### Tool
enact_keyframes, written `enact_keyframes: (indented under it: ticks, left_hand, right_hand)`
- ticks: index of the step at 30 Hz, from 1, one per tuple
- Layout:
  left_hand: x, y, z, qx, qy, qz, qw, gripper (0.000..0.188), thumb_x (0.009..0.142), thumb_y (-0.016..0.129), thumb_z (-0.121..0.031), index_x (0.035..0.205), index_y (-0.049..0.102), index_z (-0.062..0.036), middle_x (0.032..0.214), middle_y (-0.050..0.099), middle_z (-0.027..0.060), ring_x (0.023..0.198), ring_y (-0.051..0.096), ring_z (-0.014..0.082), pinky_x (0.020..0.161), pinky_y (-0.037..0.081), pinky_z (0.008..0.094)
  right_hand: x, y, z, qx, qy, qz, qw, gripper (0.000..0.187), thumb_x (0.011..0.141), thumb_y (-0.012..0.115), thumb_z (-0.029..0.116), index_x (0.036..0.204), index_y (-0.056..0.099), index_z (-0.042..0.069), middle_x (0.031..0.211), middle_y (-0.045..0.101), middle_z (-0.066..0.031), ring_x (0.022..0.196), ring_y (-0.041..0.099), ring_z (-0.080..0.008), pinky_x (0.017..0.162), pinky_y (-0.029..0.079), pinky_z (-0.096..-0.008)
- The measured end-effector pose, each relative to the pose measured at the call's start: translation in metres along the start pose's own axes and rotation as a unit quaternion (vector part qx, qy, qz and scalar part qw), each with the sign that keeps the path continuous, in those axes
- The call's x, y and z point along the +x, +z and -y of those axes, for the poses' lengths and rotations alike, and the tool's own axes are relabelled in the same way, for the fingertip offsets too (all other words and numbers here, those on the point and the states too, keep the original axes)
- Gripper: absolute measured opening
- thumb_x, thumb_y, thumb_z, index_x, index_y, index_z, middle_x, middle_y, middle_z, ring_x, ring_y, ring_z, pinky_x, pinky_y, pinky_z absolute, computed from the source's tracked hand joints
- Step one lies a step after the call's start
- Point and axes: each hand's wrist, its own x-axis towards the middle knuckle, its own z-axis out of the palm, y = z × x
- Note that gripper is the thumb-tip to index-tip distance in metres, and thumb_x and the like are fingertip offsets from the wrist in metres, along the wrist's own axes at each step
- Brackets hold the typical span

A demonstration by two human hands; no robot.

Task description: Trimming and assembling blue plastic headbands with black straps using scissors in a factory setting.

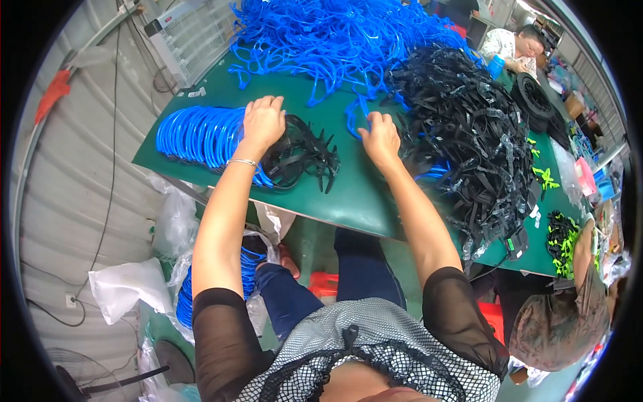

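Note:
A row of blue plastic loops (pixel 194 134) stands packed side by side on the green table. My left hand (pixel 263 124) is closed over the right end of this row, its fingers bent and together. Black straps (pixel 305 154) fan out on the table just right of that hand. My right hand (pixel 380 139) pinches a loose blue loop (pixel 353 119) between thumb and fingers, a short way in front of the big pile of tangled blue loops (pixel 335 43). Its fingertips are partly hidden.
A heap of black straps with clear plastic bits (pixel 462 134) covers the table to the right. Bags holding more blue loops (pixel 185 295) stand on the floor. One co-worker (pixel 516 50) sits at the far right; another's arm (pixel 584 251) reaches in nearer. A white slatted panel (pixel 194 40) stands back left.

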Motion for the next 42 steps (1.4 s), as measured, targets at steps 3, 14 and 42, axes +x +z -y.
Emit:
enact_keyframes:
  ticks: [3, 14, 42]
  left_hand:
    - [0.001, -0.022, -0.023, -0.070, 0.025, -0.054, 0.996, 0.027, 0.075, 0.061, -0.012, 0.101, 0.061, -0.0039, 0.101, 0.059, 0.0130, 0.095, 0.055, 0.0298, 0.086, 0.041, 0.0407]
    - [-0.118, -0.080, -0.114, -0.309, -0.016, -0.073, 0.948, 0.020, 0.074, 0.060, 0.002, 0.095, 0.060, 0.0008, 0.095, 0.057, 0.0150, 0.089, 0.055, 0.0317, 0.078, 0.046, 0.0376]
    - [-0.255, -0.086, -0.155, -0.464, -0.287, 0.010, 0.838, 0.017, 0.082, 0.056, 0.002, 0.097, 0.063, -0.0009, 0.100, 0.056, 0.0096, 0.079, 0.059, 0.0138, 0.066, 0.049, 0.0235]
  right_hand:
    - [0.012, 0.013, -0.017, -0.024, -0.001, -0.007, 1.000, 0.028, 0.073, 0.067, 0.016, 0.097, 0.055, 0.010, 0.092, 0.057, -0.0133, 0.082, 0.059, -0.0351, 0.068, 0.049, -0.0447]
    - [0.038, 0.017, -0.034, -0.133, 0.011, 0.022, 0.991, 0.023, 0.076, 0.065, 0.024, 0.080, 0.058, 0.002, 0.088, 0.060, -0.0180, 0.081, 0.061, -0.0360, 0.066, 0.050, -0.0446]
    - [0.026, 0.018, -0.025, 0.079, -0.139, -0.206, 0.965, 0.012, 0.080, 0.059, 0.014, 0.091, 0.058, 0.009, 0.092, 0.058, -0.0098, 0.088, 0.053, -0.0324, 0.075, 0.044, -0.0438]
